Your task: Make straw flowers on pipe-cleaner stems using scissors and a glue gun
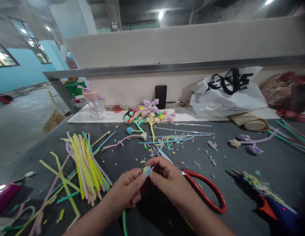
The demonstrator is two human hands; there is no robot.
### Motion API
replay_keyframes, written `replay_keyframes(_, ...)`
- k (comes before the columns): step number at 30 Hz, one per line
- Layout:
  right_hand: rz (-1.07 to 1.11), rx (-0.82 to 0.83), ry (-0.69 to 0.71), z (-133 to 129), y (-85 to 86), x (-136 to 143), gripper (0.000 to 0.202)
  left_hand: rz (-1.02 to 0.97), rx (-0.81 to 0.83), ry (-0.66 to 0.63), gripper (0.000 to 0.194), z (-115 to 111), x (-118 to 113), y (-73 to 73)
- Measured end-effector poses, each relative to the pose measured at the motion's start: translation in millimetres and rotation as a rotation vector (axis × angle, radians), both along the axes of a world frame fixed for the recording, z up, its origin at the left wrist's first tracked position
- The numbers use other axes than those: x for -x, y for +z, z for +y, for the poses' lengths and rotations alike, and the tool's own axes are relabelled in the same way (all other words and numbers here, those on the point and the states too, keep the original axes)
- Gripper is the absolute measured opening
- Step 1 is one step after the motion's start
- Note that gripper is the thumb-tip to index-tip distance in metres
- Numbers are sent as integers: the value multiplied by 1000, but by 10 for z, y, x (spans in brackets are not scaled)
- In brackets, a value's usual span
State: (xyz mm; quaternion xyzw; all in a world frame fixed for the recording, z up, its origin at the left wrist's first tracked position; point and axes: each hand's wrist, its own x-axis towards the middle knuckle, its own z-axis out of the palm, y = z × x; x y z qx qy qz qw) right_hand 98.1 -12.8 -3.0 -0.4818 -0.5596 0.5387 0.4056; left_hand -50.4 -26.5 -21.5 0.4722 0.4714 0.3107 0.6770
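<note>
Visibly, big black letters were printed on the white bag, but they could not be read clearly. A small pastel piece in yellow, pink and blue was pinched between the left hand and right hand, above the dark table.

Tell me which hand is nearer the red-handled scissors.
Right. The right hand is beside the red-handled scissors, partly hiding them; the left hand is farther off to the left.

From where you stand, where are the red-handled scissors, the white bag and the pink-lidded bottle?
Red-handled scissors (223, 201): head view, on the handle.
White bag (216, 104): head view, on its front.
Pink-lidded bottle (90, 95): head view, on the lid.
</note>
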Motion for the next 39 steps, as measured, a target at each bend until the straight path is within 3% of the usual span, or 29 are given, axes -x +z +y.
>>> replay_keyframes(6, -42, -28, -17, 8, -66, -11, 16, 56, -30, 6, 33, -18, -18, -13)
replay_keyframes(11, -303, -273, -154, 11, -18, -10, 7, 444, -462, 38, 33, -12, 42, -11)
replay_keyframes(15, -396, -462, -119, 3, -16, -27, 13, 644, -725, 40, 28, 1, 69, 6)
replay_keyframes(19, -468, -603, -94, -1, -68, -51, 17, 710, -797, 53, 27, 3, 65, -26)
replay_keyframes(26, -702, -827, -111, -76, -53, -45, 20, 776, -780, 53, 28, -5, 63, -47)
replay_keyframes(30, -684, -816, -80, -88, -38, -23, 16, 808, -804, 59, 29, -3, 50, -23)
replay_keyframes(39, -571, -551, -108, -18, -123, 11, 17, 891, -971, 40, 25, -30, 43, -99)
